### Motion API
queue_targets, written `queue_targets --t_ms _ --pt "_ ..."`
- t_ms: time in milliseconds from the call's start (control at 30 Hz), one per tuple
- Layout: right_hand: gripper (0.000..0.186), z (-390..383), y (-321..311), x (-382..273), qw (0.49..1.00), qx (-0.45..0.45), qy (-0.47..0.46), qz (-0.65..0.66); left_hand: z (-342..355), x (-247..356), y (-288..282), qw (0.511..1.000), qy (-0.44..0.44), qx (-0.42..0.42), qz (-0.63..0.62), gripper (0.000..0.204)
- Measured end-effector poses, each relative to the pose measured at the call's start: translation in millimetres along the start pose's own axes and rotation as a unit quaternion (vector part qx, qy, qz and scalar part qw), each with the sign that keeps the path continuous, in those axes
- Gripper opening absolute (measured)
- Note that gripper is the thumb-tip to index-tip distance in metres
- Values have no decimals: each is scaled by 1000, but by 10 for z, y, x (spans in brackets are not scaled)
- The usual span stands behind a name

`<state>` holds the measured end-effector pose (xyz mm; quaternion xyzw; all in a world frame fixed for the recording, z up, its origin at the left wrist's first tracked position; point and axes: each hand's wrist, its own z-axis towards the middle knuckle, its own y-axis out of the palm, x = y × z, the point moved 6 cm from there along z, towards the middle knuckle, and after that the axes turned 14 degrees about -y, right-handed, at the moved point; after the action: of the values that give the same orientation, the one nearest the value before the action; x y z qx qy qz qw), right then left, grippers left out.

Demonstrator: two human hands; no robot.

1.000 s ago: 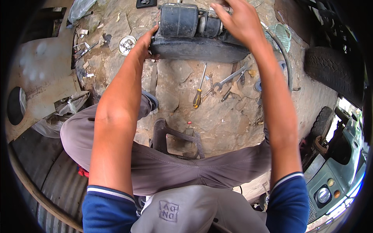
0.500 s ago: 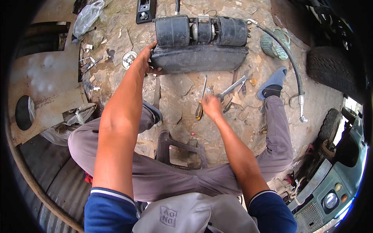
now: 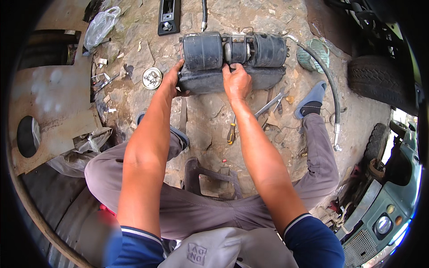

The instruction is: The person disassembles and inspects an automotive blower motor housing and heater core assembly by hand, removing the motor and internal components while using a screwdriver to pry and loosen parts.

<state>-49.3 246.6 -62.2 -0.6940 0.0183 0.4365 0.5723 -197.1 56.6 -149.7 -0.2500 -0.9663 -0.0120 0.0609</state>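
Looking scuffed, blk blower assy (image 3: 237, 52).

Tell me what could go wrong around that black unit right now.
The right hand has its fingertips at the lower edge of the middle drum, so they might get pinched or scraped there. The black unit sits on rough stone ground, so it could rock if the left hand at its end slips.

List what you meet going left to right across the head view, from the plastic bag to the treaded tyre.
Clear plastic bag, round tin, black twin-drum blower unit, green netting, treaded tyre.
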Motion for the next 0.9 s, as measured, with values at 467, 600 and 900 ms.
queue_targets --t_ms 467,600,900 --pt "29 -20 82 10 998 10 18 -60 0 27 40 1000 8 -18 -15 68" --pt "24 51 -146 -101 997 -71 -29 24 93 33 -27 999 4 -29 -12 68" --pt "65 1452 -950 169 945 -146 -229 -181 125 69 15 998 -6 -60 -5 64"
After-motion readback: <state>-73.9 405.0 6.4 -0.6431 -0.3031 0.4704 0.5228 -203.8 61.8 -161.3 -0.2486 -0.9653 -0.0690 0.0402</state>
